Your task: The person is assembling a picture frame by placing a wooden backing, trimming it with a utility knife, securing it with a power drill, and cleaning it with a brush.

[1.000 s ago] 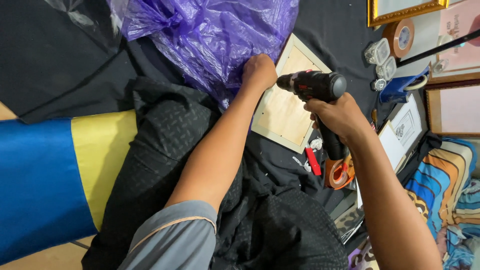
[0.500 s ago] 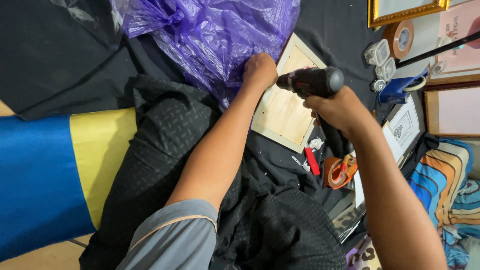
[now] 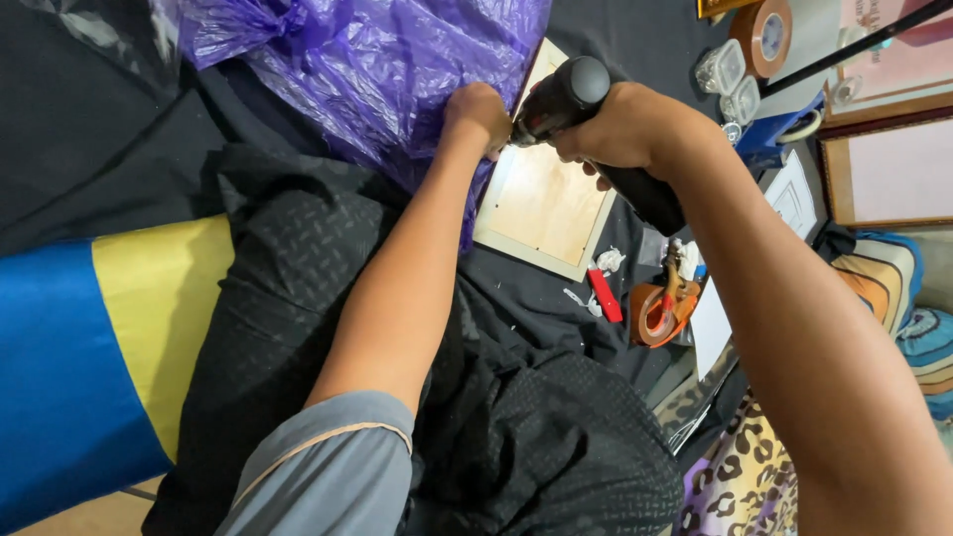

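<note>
Right now the right hand (image 3: 620, 129) is clenched round a black cordless drill (image 3: 586, 124), nose pointing left at the pale wooden picture frame (image 3: 541, 203). Just beside it, the left hand (image 3: 478, 111) presses closed on that frame's far left edge, against crinkled purple plastic sheeting (image 3: 367, 69).

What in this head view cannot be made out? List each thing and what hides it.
- Drill tip: hidden behind the left hand in the head view.
- Frame: its upper left corner is covered by the purple bag.
- Left fingers: curled out of sight, so their grip is unclear.
- Tape roll: cut off by the top edge.
- Small white bits beside the frame: too small to identify.
</note>
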